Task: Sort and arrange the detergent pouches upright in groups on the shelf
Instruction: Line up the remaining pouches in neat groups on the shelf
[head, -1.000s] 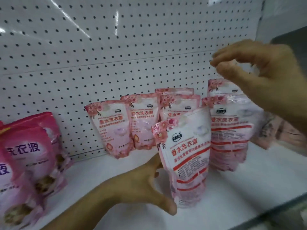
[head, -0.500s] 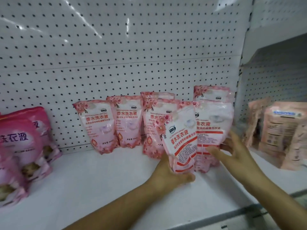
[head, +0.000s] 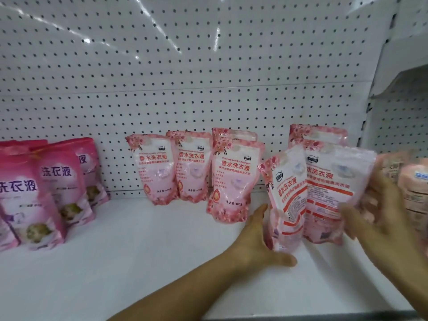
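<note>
The left hand (head: 259,237) gripped a pale pink pouch (head: 287,200) near its base, thumb across the front low down and fingers behind it. That pouch stood tilted on the shelf (head: 129,262), its top leaning right against a second pale pouch (head: 333,186). The right hand (head: 379,218), blurred, lay at the right edge of that second pouch with fingers spread fairly wide; whether it actually gripped the pouch could not be told.

Behind the second pouch the top of a third (head: 322,133) showed above it. To the left stood another pale pouch (head: 234,181) with one more (head: 234,134) hidden behind it save for its top, and further left two pale pouches (head: 155,167) (head: 192,165) leaned side by side against the pegboard (head: 185,66). That made seven pale pink pouches in view, all upright or nearly so.

At the far left stood a group of darker magenta pouches (head: 58,181); at least three fronts could be counted, with more cut off by the frame edge. At the far right, past a white upright divider (head: 379,89), peach-coloured packs (head: 414,186) sat in the neighbouring bay, too blurred to count.

The shelf was flat and white, with a white perforated back panel catching streaks of overhead light.
</note>
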### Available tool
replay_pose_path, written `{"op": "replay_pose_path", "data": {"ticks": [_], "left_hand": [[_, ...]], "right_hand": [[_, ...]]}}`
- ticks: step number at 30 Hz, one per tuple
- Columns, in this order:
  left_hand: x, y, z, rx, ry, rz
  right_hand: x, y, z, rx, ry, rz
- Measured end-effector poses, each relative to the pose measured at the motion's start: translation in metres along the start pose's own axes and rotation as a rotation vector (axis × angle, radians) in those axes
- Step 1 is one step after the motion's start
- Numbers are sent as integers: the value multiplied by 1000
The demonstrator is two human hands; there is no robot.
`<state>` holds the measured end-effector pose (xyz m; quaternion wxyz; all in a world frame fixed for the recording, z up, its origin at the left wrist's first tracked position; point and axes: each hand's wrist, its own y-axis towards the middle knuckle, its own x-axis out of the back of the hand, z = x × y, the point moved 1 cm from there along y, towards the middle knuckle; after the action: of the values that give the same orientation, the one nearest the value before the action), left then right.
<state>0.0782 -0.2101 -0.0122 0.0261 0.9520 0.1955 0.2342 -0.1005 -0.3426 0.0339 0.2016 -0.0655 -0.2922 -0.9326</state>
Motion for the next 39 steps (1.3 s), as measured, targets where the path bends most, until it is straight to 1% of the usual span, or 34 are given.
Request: {"op": "replay_pose_path", "data": {"ticks": [2, 4, 5, 6, 7, 8, 9, 11, 13, 14, 17, 18, 20, 22, 25, 27, 32, 36, 38, 39], "left_hand": [[24, -16, 2, 29, 232, 34], [58, -27, 0, -27, 408, 11], [76, -28, -2, -56, 466, -19], [95, -25, -4, -73, 509, -51], [114, -19, -7, -85, 540, -90], [132, -11, -9, -95, 555, -134], [150, -3, -13, -111, 567, -177], [181, 16, -17, -152, 645, -262], [208, 38, -17, -222, 743, -335], [219, 49, -17, -250, 777, -362], [240, 78, -17, -296, 887, -406], [244, 86, -17, -299, 939, -408], [247, 97, -21, -290, 1076, -408], [247, 106, -26, -284, 1174, -423], [245, 116, -31, -243, 1152, -473], [242, 122, -29, -217, 1118, -526], [233, 132, -28, -230, 1081, -607], [230, 132, -30, -209, 1072, -603], [228, 128, -31, -284, 1094, -603], [226, 124, -31, -360, 1098, -616]], "right_hand": [[2, 9, 23, 110, -92, -95], [-2, 23, 62, 297, -177, -149], [-9, 32, 86, 407, -233, -134], [-18, 42, 112, 482, -268, -84], [-28, 55, 135, 500, -273, -2], [-40, 71, 153, 473, -269, 108], [-55, 88, 167, 429, -318, 224], [-84, 126, 176, 344, -585, 426], [-111, 157, 167, 275, -866, 594], [-123, 170, 158, 230, -956, 674], [-151, 191, 135, 30, -1039, 909], [-158, 193, 129, -3, -1032, 944], [-169, 197, 118, 46, -1043, 957], [-174, 201, 111, 193, -1102, 926], [-172, 204, 107, 333, -1155, 910], [-166, 205, 104, 365, -1149, 911], [-157, 209, 93, 383, -1066, 904], [-156, 213, 93, 390, -1012, 910], [-155, 212, 97, 427, -960, 900], [-154, 210, 99, 437, -938, 891]]}}
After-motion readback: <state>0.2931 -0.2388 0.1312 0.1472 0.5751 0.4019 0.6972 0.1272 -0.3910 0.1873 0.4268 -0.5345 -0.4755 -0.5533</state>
